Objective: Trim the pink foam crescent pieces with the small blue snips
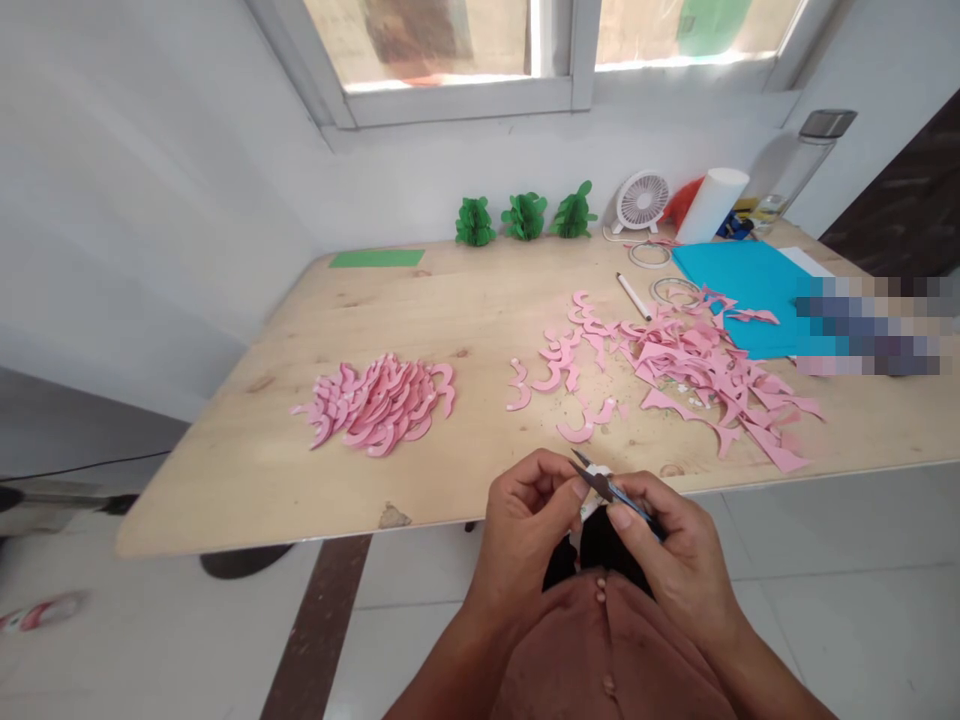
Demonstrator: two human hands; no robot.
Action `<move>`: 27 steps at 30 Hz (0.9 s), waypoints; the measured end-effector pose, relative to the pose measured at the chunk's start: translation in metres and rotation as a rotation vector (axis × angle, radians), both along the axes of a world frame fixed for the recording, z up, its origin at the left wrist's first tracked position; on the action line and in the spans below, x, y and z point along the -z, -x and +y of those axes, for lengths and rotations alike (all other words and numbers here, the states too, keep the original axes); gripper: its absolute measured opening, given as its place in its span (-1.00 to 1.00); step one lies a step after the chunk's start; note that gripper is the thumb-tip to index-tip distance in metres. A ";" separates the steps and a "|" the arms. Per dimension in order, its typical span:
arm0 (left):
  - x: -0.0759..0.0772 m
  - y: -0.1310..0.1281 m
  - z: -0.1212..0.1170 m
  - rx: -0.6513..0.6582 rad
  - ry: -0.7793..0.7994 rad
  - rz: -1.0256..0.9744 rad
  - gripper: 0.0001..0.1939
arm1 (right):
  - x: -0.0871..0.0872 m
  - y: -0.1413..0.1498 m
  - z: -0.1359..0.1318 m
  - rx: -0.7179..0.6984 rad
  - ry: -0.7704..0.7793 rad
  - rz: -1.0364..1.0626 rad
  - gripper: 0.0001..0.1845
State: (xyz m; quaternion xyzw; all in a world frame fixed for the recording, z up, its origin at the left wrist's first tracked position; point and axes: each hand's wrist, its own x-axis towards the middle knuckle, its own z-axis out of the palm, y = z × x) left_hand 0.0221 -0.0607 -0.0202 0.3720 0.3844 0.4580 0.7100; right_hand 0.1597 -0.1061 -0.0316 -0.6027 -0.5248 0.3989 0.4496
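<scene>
Just off the table's front edge, my right hand (667, 530) is closed around small scissors (604, 485) with dark pointed blades and a bluish handle. Their tips point up and left. My left hand (536, 515) is closed in a pinch right beside the blades. What its fingertips hold is mostly hidden; a small white piece (591, 506) shows between the hands. Beyond them on the table lie a few curved pink pieces (576, 430), some with white patches. A heap of similar overlapping pink crescents (390, 400) sits to the left, and pink offcuts (712, 370) are strewn to the right.
On the wooden table (247, 470), three green paper shapes (525, 216) stand by the wall. A green strip (376, 258) lies at the back left. Toward the right are a pen (634, 297), tape rolls (675, 292), blue sheets (772, 345), a small fan (642, 200) and a white roll (711, 207).
</scene>
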 end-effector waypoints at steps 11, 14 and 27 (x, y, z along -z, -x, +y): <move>-0.001 -0.001 0.000 -0.008 0.007 0.002 -0.89 | -0.002 0.000 0.000 0.033 -0.022 -0.062 -0.80; -0.001 0.000 0.000 -0.001 0.011 0.012 -0.90 | -0.003 0.001 0.000 0.051 -0.027 -0.073 -0.81; -0.001 0.004 0.001 0.005 0.011 0.036 -0.92 | -0.001 -0.002 0.000 0.100 -0.022 -0.131 -0.82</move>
